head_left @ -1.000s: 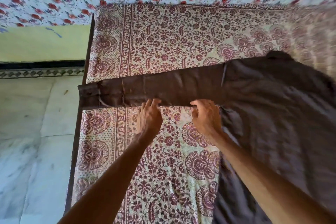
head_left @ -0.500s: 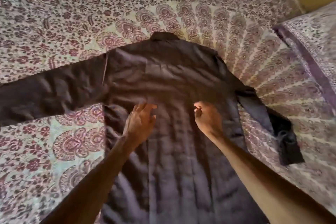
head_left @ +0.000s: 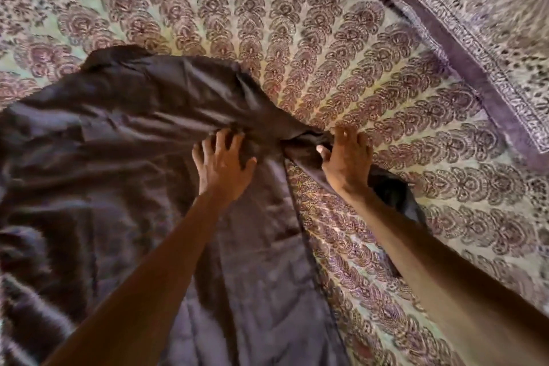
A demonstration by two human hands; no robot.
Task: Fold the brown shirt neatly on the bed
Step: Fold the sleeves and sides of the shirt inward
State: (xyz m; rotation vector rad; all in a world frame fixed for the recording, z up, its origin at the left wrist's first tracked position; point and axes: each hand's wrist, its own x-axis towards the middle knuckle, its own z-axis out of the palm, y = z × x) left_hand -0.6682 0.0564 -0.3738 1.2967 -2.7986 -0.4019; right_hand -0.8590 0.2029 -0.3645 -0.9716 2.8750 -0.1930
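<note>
The brown shirt [head_left: 118,157] lay spread on the bed [head_left: 326,38] from centre to 8 o'clock, left hand [head_left: 222,163] pressing it spread-fingered, right hand [head_left: 347,163] over the sleeve [head_left: 389,190] at 3 o'clock, grip indeterminate; the fold wanted a firm anchor and that sleeve drawn across flat.

Brown shirt [head_left: 124,140] of smooth, faintly sheeny cloth, creased; bedspread [head_left: 326,47] matt printed cloth, probably cotton.

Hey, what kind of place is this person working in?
Most likely a bedroom. A printed bedspread covers the whole surface, a matching pillow lies at the upper right, and a brown shirt is spread out on the bedspread.
</note>
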